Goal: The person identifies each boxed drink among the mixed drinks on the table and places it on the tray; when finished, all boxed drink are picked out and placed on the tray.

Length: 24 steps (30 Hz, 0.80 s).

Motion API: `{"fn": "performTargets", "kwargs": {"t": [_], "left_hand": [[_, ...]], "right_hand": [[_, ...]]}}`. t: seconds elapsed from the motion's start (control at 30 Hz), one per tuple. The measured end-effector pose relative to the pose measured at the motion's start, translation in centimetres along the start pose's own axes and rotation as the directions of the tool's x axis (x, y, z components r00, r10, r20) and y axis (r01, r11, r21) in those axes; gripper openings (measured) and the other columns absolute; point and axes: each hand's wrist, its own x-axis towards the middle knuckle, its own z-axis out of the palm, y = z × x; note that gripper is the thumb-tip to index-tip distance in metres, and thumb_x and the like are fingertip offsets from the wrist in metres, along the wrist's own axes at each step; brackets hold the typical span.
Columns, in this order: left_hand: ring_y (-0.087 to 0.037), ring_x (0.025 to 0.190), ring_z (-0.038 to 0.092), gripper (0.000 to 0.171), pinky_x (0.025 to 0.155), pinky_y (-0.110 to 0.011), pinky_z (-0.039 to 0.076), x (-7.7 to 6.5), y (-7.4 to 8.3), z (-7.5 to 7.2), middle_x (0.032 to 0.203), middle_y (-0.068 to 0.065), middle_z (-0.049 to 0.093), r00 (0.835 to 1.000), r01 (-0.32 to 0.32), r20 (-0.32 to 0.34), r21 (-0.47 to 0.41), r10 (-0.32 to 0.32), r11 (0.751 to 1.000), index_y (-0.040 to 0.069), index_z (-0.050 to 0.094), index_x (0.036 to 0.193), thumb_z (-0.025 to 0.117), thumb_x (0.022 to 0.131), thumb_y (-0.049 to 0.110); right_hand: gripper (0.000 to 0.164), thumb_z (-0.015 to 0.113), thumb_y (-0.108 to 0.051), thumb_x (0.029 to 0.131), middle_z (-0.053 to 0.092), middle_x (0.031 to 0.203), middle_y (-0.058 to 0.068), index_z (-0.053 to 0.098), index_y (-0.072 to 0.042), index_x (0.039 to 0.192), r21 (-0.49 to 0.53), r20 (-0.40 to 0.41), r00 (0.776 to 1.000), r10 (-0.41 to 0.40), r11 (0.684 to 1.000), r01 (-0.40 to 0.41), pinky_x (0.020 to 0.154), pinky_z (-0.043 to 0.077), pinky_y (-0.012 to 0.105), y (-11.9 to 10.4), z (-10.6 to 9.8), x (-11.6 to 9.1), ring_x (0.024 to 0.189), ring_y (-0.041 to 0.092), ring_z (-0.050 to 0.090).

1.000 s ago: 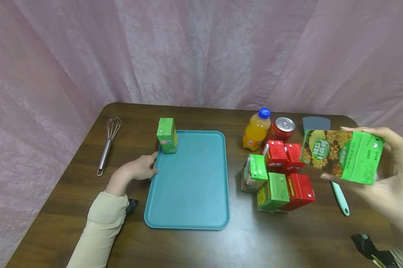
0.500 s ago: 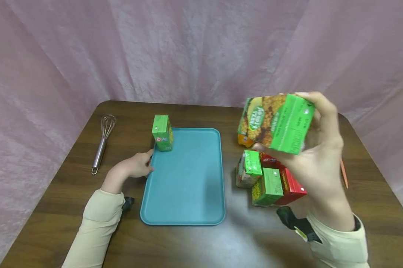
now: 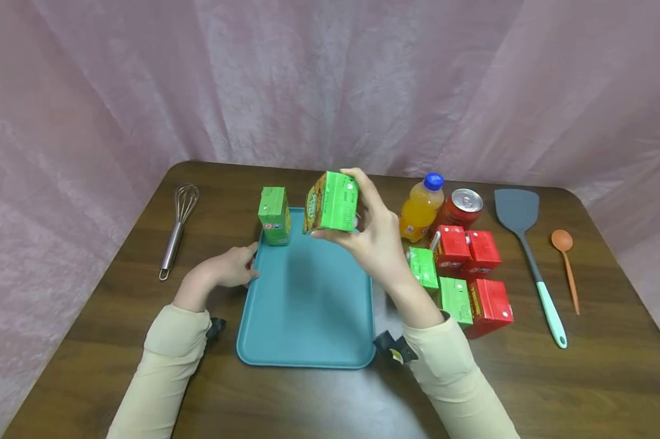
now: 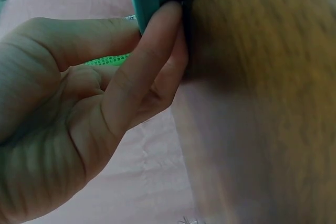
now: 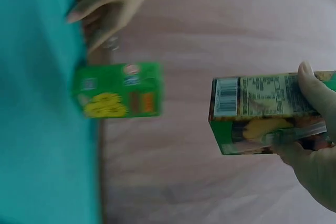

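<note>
- Above the far part of the teal tray [image 3: 308,329], your right hand [image 3: 376,238] grips the held carton [image 3: 331,201] by its sides, fingers spread to its width; carton tilted.
- At the tray's left rim, your left hand [image 3: 233,267] pinches the edge, thumb and fingers nearly together; probably helps stop sliding.
- Step looks like placing. Best turn the carton upright, lower it base-flat, don't bump the standing carton [image 3: 275,216] in the far-left corner. Loosen fingers only once the base sits fully.
- Cartons: glossy, square-edged, apparently coated board; hard squeezing could dent them. Clear straw sleeve [image 5: 302,131], seemingly, on one side; may slip under fingertips.
- Tray: smooth, plastic-looking, rounded corners, raised lip. Table [image 3: 582,378]: dark wood grain, slight sheen.
</note>
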Motion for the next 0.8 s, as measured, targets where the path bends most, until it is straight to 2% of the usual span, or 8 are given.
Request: {"fn": "performTargets", "kwargs": {"t": [0.07,0.17,0.27,0.4,0.43,0.53,0.67,0.8], "left_hand": [[-0.017,0.066,0.056,0.071,0.064,-0.030,0.042,0.0,0.0,-0.1,0.076,-0.010,0.056,1.000,-0.005,0.000,-0.014,0.005,1.000,-0.014,0.009,0.143,0.054,0.090,0.003],[-0.017,0.067,0.059,0.070,0.066,-0.031,0.044,0.0,0.1,-0.1,0.078,-0.012,0.058,1.000,-0.013,0.001,-0.029,0.013,0.999,-0.014,0.010,0.143,0.054,0.090,0.002],[-0.017,0.067,0.061,0.070,0.066,-0.031,0.046,0.0,0.0,-0.1,0.079,-0.012,0.059,1.000,-0.013,0.006,-0.035,0.013,0.999,-0.014,0.012,0.143,0.054,0.090,0.002],[-0.018,0.067,0.061,0.069,0.066,-0.031,0.046,0.0,0.1,-0.3,0.078,-0.011,0.060,1.000,0.005,0.005,-0.029,-0.005,1.000,-0.013,0.013,0.143,0.055,0.090,0.002],[-0.018,0.067,0.061,0.069,0.065,-0.031,0.046,0.1,0.1,-0.3,0.078,-0.011,0.060,1.000,0.006,0.001,-0.027,-0.006,1.000,-0.013,0.013,0.143,0.055,0.090,0.003],[-0.018,0.067,0.060,0.069,0.065,-0.031,0.045,0.2,0.1,-0.2,0.078,-0.011,0.060,1.000,0.010,-0.006,-0.022,-0.010,1.000,-0.012,0.014,0.143,0.055,0.090,0.003],[-0.016,0.067,0.060,0.069,0.067,-0.031,0.045,0.2,0.1,0.0,0.080,-0.010,0.060,1.000,0.016,-0.001,-0.021,-0.016,1.000,-0.012,0.013,0.144,0.054,0.091,0.004],[-0.016,0.067,0.060,0.071,0.070,-0.033,0.045,0.0,0.0,0.2,0.081,-0.010,0.060,1.000,0.018,0.001,-0.026,-0.018,0.999,-0.013,0.010,0.144,0.054,0.091,0.004]], "right_hand": [[0.079,0.083,-0.018,0.066,0.056,0.123,0.000,0.042,-0.025,0.134,-0.020,0.015,0.998,0.055,0.998,-0.055,0.082,0.051,0.030,1.6,1.1,0.4,0.110,0.013,0.058],[0.078,0.082,-0.019,0.067,0.055,0.124,0.001,0.042,-0.027,0.133,-0.043,0.035,0.991,0.128,0.991,-0.127,0.085,0.050,0.034,3.8,2.4,0.8,0.115,0.016,0.056],[0.079,0.082,-0.014,0.068,0.054,0.125,0.005,0.041,-0.022,0.135,-0.039,0.057,0.983,0.175,0.984,-0.173,0.088,0.048,0.037,5.5,3.6,1.2,0.116,0.020,0.055],[0.079,0.081,-0.012,0.069,0.054,0.123,0.007,0.039,-0.019,0.136,-0.068,0.076,0.978,0.195,0.979,-0.190,0.083,0.049,0.037,7.3,4.6,2.0,0.113,0.021,0.057],[0.079,0.080,-0.012,0.070,0.055,0.123,0.007,0.038,-0.018,0.136,-0.079,0.083,0.976,0.199,0.978,-0.193,0.080,0.048,0.036,7.7,4.9,2.2,0.111,0.021,0.058],[0.081,0.080,-0.017,0.071,0.057,0.114,0.006,0.035,-0.020,0.139,-0.147,0.115,0.967,0.226,0.967,-0.209,0.067,0.044,0.033,9.0,5.4,2.5,0.089,0.021,0.059],[0.083,0.078,-0.021,0.074,0.057,0.091,0.007,0.031,-0.020,0.143,-0.197,0.155,0.952,0.265,0.952,-0.233,0.056,0.034,0.030,10.1,5.9,2.5,0.064,0.021,0.044],[0.082,0.077,-0.021,0.075,0.049,0.075,0.009,0.031,-0.018,0.142,-0.212,0.165,0.953,0.252,0.953,-0.216,0.053,0.032,0.030,10.5,6.2,3.0,0.059,0.019,0.040]]}}
